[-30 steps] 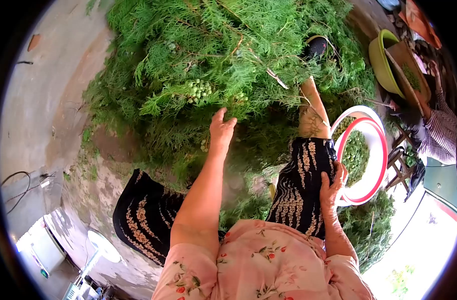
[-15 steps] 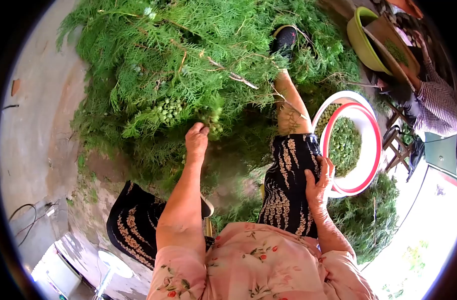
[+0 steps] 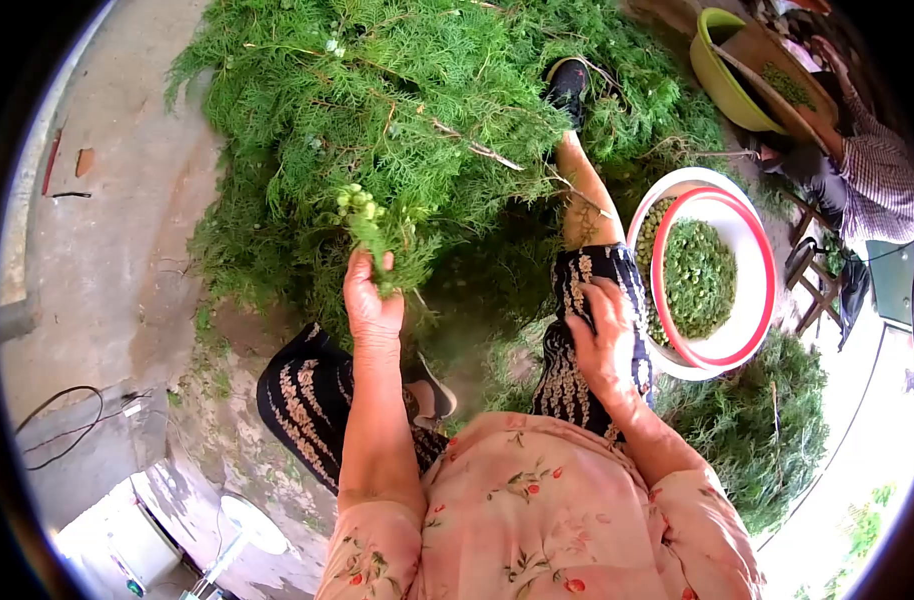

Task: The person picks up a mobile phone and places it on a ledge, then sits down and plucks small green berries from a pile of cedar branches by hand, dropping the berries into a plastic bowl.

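Note:
My left hand (image 3: 373,297) is closed round the stem end of a green sprig (image 3: 382,232) that bears a cluster of pale green cones at its tip. Behind it rises a large heap of feathery green branches (image 3: 377,130). My right hand (image 3: 607,340) hovers over or rests on my right thigh, its fingers apart and partly curled, holding nothing. Just right of that leg, a white basin with a red rim (image 3: 767,290) contains green cones and bits of leaf. It sits over another white basin (image 3: 667,185), where more cones show.
At the upper right a co-worker in a checked sleeve (image 3: 882,185) sits by a yellow-green tub (image 3: 715,75) with a brown tray (image 3: 812,90) across it. More branches (image 3: 747,430) lie below the basins. A cable (image 3: 67,390) is at the left.
My left hand has come back from the heap and left, now holding up the sprig. My right hand has moved left across the thigh. The view has shifted slightly.

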`<state>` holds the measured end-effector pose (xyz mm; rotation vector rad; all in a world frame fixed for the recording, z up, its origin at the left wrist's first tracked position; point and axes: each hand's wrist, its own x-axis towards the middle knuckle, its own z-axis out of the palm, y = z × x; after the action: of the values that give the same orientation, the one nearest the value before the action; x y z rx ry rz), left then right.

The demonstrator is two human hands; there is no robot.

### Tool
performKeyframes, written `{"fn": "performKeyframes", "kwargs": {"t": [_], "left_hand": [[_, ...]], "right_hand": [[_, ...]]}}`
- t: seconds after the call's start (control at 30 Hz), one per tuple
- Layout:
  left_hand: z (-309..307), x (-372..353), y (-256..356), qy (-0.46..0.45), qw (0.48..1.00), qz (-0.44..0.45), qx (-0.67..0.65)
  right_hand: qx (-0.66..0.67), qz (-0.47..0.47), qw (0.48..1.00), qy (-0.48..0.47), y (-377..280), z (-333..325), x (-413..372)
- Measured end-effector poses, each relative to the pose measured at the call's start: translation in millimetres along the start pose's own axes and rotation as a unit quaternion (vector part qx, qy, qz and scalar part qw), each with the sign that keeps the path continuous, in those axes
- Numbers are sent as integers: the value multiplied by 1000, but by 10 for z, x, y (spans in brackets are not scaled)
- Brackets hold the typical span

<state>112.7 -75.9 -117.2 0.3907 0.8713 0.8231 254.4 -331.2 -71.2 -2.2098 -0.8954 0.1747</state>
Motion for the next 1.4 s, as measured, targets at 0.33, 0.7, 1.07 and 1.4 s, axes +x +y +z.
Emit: {"fn": "performKeyframes", "kwargs": {"t": [0.33,0.7,1.07,1.4], "left_hand": [[118,-538,533,-172,971,-47,-160],[253,-872,319,-209,952,-57,-214],[100,-1140,311,-180,966,-73,-170],[17,-1289,264,-151,970,-96,-168]], "right_hand": [[501,282,768,-282,-573,812,216],[438,163,850,-242,-1084,700,137],[538,152,814,-156,-981,290,330],[641,209,692,-258,-942,292,225]]}}
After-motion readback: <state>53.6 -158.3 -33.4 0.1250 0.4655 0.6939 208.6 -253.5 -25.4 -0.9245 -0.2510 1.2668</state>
